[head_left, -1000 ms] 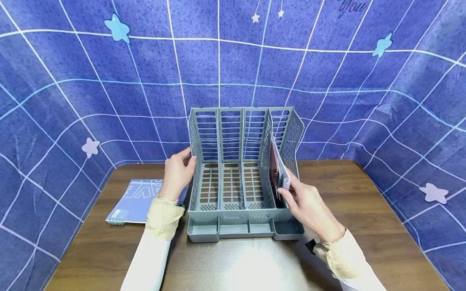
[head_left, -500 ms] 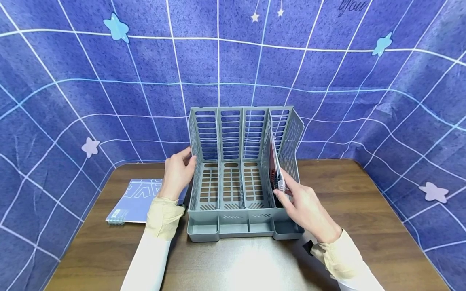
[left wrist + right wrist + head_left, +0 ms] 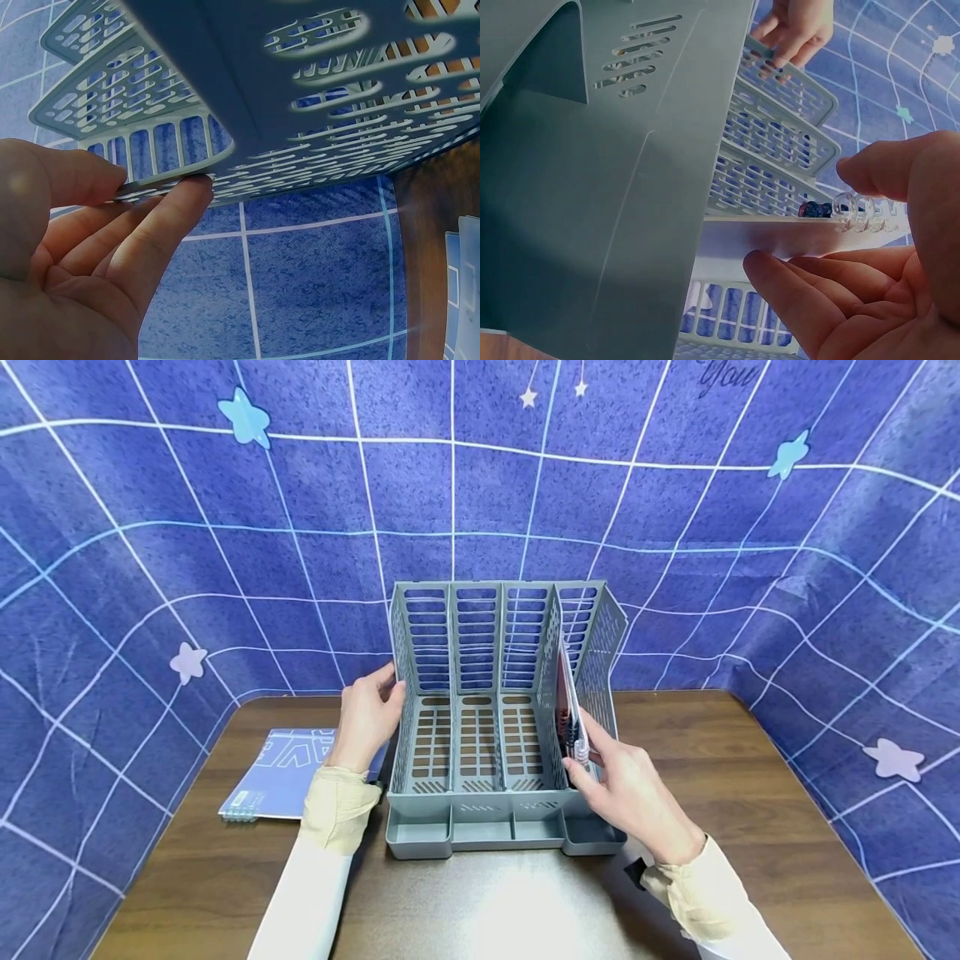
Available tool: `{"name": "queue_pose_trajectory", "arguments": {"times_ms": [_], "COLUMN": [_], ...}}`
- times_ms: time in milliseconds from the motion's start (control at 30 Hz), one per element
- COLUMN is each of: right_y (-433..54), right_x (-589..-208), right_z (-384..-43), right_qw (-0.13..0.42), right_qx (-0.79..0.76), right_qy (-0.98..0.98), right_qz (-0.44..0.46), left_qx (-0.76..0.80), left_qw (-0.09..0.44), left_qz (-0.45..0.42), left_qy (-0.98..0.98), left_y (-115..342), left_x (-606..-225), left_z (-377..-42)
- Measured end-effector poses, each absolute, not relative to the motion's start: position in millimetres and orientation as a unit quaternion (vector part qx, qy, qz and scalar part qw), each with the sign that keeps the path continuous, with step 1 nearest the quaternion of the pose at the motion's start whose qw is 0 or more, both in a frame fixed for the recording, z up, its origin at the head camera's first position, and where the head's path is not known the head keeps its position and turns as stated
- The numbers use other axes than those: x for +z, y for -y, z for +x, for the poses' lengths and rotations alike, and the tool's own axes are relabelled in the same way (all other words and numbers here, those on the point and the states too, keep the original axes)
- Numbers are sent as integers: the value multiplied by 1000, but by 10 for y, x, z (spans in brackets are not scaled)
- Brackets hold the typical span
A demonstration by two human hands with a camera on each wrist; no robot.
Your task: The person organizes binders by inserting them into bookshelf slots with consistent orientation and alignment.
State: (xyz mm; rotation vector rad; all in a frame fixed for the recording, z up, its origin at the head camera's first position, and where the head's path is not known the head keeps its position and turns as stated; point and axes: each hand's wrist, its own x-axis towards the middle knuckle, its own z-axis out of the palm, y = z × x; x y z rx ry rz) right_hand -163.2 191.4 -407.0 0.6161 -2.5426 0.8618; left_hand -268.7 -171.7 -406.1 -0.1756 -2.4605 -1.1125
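Observation:
A grey-green file organizer stands upright on the table, divided into several slots. My left hand pinches the edge of its left side wall between thumb and fingers. In the rightmost slot, spiral notebooks stand on edge close to the divider, one with a dark red cover. The outermost spiral notebook has a pale cover and a clear coil. My right hand holds this one at its coil edge, the thumb on one side and the fingers against the cover. The notebooks' lower edges are hidden behind the organizer's front.
A blue spiral notebook lies flat on the wooden table to the left, partly under my left forearm. Small trays line the organizer's front. A blue gridded cloth hangs behind and at both sides.
My right hand has shifted slightly left with the outer notebook, which now stands closer to the other notebooks and the divider. My left hand has stayed on the organizer's wall.

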Motion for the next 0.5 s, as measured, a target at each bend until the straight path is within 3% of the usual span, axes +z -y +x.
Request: {"name": "queue_pose_trajectory", "arguments": {"times_ms": [500], "right_y": [-2038], "right_x": [-3876], "right_z": [-1519], "right_qw": [192], "right_qx": [286], "right_qy": [916], "right_qz": [207], "left_qx": [-403], "left_qw": [215], "left_qz": [-64], "left_qy": [887], "left_y": [1717], "left_x": [-4060], "left_z": [-2682]}}
